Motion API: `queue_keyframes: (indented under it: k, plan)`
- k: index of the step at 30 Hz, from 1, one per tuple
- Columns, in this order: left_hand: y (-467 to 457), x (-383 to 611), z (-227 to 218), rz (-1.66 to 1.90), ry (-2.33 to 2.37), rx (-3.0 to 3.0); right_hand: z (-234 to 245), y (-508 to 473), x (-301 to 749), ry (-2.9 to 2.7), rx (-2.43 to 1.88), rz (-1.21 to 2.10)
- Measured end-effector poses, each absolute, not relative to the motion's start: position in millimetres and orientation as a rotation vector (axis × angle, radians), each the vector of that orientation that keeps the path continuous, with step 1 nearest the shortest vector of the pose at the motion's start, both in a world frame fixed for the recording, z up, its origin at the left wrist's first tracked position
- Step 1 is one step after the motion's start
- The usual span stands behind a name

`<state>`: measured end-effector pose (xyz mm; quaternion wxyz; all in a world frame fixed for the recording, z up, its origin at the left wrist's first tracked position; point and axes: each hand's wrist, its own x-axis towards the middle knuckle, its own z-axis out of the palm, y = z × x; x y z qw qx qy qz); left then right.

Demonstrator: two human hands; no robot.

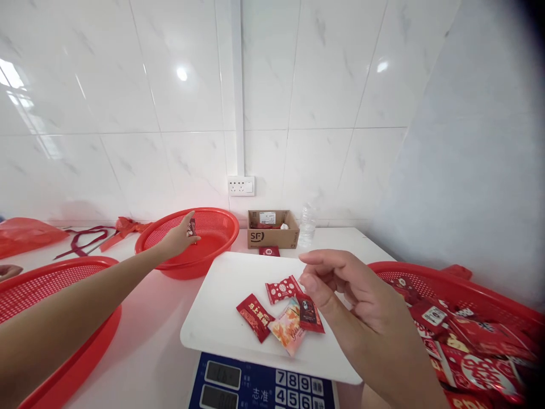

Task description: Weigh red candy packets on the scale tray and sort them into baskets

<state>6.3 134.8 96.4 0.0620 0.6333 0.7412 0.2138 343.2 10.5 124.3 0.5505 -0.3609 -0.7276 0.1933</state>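
My left hand (181,236) reaches out over a round red plastic basket (232,224) and pinches a small dark-red snack packet (192,227) between thumb and fingers. Over the right side of a white scale platform (213,318) is my right hand (353,295), its fingers loosely curled, with a gap between thumb and index finger and nothing visible in it. Several packets lie on the platform just left of it: a red one with gold writing (255,318), a red patterned one (282,289), a pink-orange one (289,329) and a dark-red one (310,315).
On the right stands a red basket (383,268) full of red packets. Another red basket (102,335) is at near left, with another person's hand (9,271) beyond it. A cardboard box (272,238) and a clear plastic bottle (307,224) stand near the tiled wall.
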Motion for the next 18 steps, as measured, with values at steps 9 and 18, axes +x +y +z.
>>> queue_keyframes:
  k: [9,18]
  plan:
    - [140,1,89,0.635,2.292,2.02,126,10,346,-1.704,-0.878,0.44]
    - [93,95,65,0.44,1.566,2.419,125,10,344,-1.663,-0.878,0.455]
